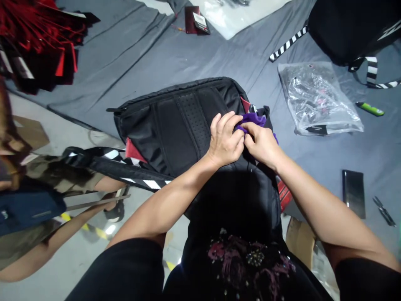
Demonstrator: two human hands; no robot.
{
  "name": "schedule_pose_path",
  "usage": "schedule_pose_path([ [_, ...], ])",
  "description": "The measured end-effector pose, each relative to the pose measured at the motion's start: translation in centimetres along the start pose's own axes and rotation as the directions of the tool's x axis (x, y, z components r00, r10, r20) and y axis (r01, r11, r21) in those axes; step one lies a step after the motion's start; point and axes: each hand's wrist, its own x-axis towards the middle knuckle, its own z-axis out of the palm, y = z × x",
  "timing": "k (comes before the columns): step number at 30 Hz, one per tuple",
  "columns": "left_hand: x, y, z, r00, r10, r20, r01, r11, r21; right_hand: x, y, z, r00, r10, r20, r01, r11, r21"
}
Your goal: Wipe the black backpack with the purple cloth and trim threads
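A black backpack point(173, 125) lies on its front, its padded back panel with a perforated middle strip facing up and red triangular patches at its corners. At its right end is a bunched purple cloth point(255, 119). My left hand point(226, 140) rests over the panel, fingers curled, thumb and index finger closed at the cloth's left edge. My right hand point(261, 142) pinches the cloth close beside it, thumb and index finger bent together. The hands nearly touch, and their fingertips are partly hidden. A black and white striped strap point(150, 182) hangs toward the left.
Red and black tagged items point(40, 46) pile up at far left. Rightward lie a clear plastic bag point(319, 98), a green cutter point(369, 108), a dark phone-like slab point(354, 193) and small snips point(384, 211). Another black bag point(351, 29) sits top right. A person's legs point(34, 255) show left.
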Motion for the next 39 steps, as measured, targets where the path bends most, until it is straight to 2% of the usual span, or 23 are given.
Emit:
schedule_pose_path([
  [2,-0.1,0.0,0.0,0.999,0.036,-0.028,-0.036,0.999,0.033,0.1,0.1,-0.1,0.998,0.047,0.051,-0.042,0.996,-0.082],
  [4,-0.2,-0.1,0.1,0.998,0.051,-0.047,-0.050,0.999,0.018,0.3,0.0,-0.2,0.997,0.065,0.035,-0.062,0.993,-0.099],
  [8,-0.3,-0.4,0.1,0.999,-0.024,-0.024,0.023,0.999,-0.035,1.3,-0.2,-0.1,0.997,-0.070,0.041,0.066,0.993,0.093],
  [9,-0.3,-0.4,0.1,0.999,-0.040,-0.023,0.040,0.999,-0.029,1.4,-0.2,-0.2,0.994,-0.088,0.070,0.082,0.994,0.077],
  [11,-0.3,-0.4,0.1,0.998,-0.049,-0.027,0.048,0.999,-0.016,1.1,-0.1,-0.4,0.992,-0.041,0.121,0.048,0.997,-0.059],
  [13,-0.2,-0.3,0.1,0.999,-0.039,-0.022,0.039,0.999,-0.020,0.6,0.0,-0.7,0.993,0.060,0.103,-0.040,0.982,-0.186],
  [14,-0.2,-0.2,0.1,0.999,-0.039,-0.012,0.038,0.999,-0.028,0.5,0.0,-0.7,0.993,0.085,0.077,-0.070,0.979,-0.189],
  [16,-0.2,-0.2,0.1,0.999,-0.050,0.000,0.050,0.998,-0.050,0.4,-0.2,-0.5,0.998,0.043,0.040,-0.040,0.995,-0.090],
  [19,-0.3,-0.3,0.1,0.998,-0.068,-0.008,0.068,0.996,-0.056,0.2,0.1,-0.2,0.996,-0.070,0.061,0.069,0.997,0.020],
  [21,-0.4,-0.3,0.0,0.998,-0.051,-0.030,0.050,0.998,-0.042,-0.6,0.8,-0.4,0.996,-0.014,0.085,0.018,0.999,-0.050],
  [23,-0.4,-0.2,-0.1,0.998,-0.009,-0.066,0.007,1.000,-0.025,-1.5,1.8,-0.8,0.993,0.106,0.047,-0.102,0.992,-0.070],
  [25,-0.4,-0.2,-0.1,0.994,0.031,-0.104,-0.033,0.999,-0.014,-1.9,2.4,-1.0,0.983,0.176,-0.053,-0.173,0.983,0.053],
  [27,-0.4,-0.2,0.0,0.990,0.055,-0.127,-0.056,0.998,0.000,-1.6,2.2,-0.6,0.984,0.124,-0.127,-0.096,0.974,0.207],
  [28,-0.4,-0.2,0.0,0.988,0.065,-0.139,-0.063,0.998,0.017,-1.3,1.8,-0.3,0.991,0.061,-0.119,-0.032,0.972,0.234],
  [30,-0.4,-0.2,0.0,0.983,0.083,-0.167,-0.072,0.995,0.069,-0.7,1.1,0.1,0.998,-0.064,0.002,0.063,0.983,0.172],
  [32,-0.4,-0.3,-0.1,0.976,0.101,-0.192,-0.080,0.990,0.117,-0.6,1.2,-0.2,0.990,-0.067,0.122,0.065,0.998,0.020],
  [33,-0.4,-0.2,-0.1,0.974,0.109,-0.200,-0.085,0.988,0.129,-0.9,1.6,-0.5,0.992,-0.016,0.127,0.022,0.999,-0.048],
  [35,-0.2,-0.1,-0.3,0.969,0.130,-0.212,-0.102,0.985,0.137,-1.5,2.7,-1.4,0.993,0.107,0.049,-0.104,0.992,-0.067],
  [36,-0.1,-0.1,-0.3,0.966,0.138,-0.218,-0.108,0.984,0.144,-1.7,3.3,-1.8,0.988,0.156,-0.009,-0.156,0.988,-0.006],
  [37,-0.1,0.0,-0.4,0.964,0.143,-0.225,-0.110,0.982,0.152,-1.7,3.6,-1.9,0.981,0.183,-0.064,-0.177,0.980,0.093],
  [39,0.0,0.1,-0.5,0.962,0.141,-0.234,-0.103,0.981,0.167,-1.2,3.3,-1.6,0.981,0.150,-0.126,-0.108,0.951,0.289],
])
